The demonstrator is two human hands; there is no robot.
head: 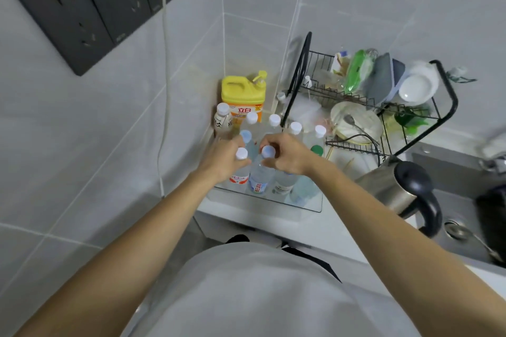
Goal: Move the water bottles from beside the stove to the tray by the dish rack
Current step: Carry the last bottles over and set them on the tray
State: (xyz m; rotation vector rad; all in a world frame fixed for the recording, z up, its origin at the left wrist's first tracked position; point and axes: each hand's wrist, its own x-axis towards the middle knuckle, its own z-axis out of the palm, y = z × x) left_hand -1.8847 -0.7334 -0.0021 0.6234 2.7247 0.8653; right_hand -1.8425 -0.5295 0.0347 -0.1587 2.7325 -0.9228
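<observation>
left hand (223,156): grips neck of white-cap bottle (241,169), fingers curled under the cap.
right hand (284,154): pinches neck of blue-cap bottle (260,175).
why: neck grip likely lets each bottle drop straight into a gap.
axis: both upright, caps up.
location: clear tray (309,206), 9 o'clock of dish rack (383,107), packed among other bottles.
table (273,220): carries tray.

At frame centre, the left hand (223,157) and right hand (284,154) each grip a water bottle (258,178) neck over the clear tray (306,204).
</observation>
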